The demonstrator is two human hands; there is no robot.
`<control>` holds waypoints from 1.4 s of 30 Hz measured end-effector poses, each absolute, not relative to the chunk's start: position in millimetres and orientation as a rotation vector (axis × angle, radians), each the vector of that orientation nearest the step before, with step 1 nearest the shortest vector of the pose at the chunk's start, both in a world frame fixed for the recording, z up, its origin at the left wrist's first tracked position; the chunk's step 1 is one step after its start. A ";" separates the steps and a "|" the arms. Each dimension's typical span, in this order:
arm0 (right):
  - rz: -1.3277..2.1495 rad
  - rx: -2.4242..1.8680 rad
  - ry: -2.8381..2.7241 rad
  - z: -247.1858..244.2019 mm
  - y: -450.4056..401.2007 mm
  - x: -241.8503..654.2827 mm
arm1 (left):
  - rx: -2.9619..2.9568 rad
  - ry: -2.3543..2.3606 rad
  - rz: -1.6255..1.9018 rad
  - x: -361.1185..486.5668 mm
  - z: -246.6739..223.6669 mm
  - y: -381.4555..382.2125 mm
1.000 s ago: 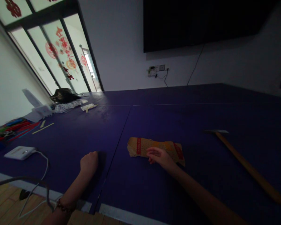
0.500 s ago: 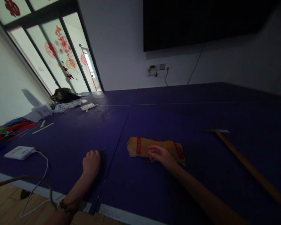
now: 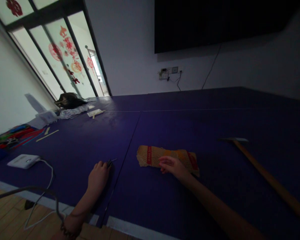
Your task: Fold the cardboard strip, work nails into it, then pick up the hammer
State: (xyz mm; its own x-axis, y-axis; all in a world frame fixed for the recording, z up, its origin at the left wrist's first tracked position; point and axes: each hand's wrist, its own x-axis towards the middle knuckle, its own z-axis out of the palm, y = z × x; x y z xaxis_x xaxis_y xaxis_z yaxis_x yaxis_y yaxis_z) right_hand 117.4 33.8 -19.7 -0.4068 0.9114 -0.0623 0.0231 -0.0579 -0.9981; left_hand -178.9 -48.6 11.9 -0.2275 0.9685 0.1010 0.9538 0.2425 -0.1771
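My left hand (image 3: 98,175) rests on the purple table at left of centre, its fingers curled together at a small dark object (image 3: 110,163) with a thin pale tip pointing right. Most of that object is hidden by the fingers. A flattened brown cardboard piece (image 3: 152,156) with red and orange print lies right of the table seam. Over its near side is my right hand (image 3: 172,166), fingers loosely bent with a gap between them, and nothing visible in them. The hand seems to touch the cardboard.
A hammer (image 3: 267,176) with a long wooden handle lies at the right. On the left are a white device (image 3: 23,161) with a white cable, thin sticks (image 3: 47,135) and several coloured tools (image 3: 17,135). Farther back sits a dark bag (image 3: 69,100).
My left hand has shifted slightly right and its fingers have loosened a little, so more of the small dark object shows. My right hand is nearly unchanged over the cardboard.
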 end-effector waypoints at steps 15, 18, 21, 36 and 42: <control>1.597 -1.052 -1.433 -14.6 30.0 116.1 | -1.995 -2.118 -0.128 -181.0 13.9 -33.9; 1.598 -1.046 -1.438 -14.5 29.8 115.8 | -2.032 -2.119 -0.115 -177.0 14.6 -23.9; 1.600 -1.043 -1.456 -15.3 30.6 116.0 | -2.082 -2.114 -0.097 -170.6 14.8 -13.7; 1.589 -1.026 -1.453 -15.2 31.2 116.3 | -1.909 -2.461 -0.665 -198.9 41.8 -6.4; 1.614 -1.012 -1.416 -11.8 28.4 113.8 | -1.897 -2.660 -0.337 -190.7 35.4 -22.6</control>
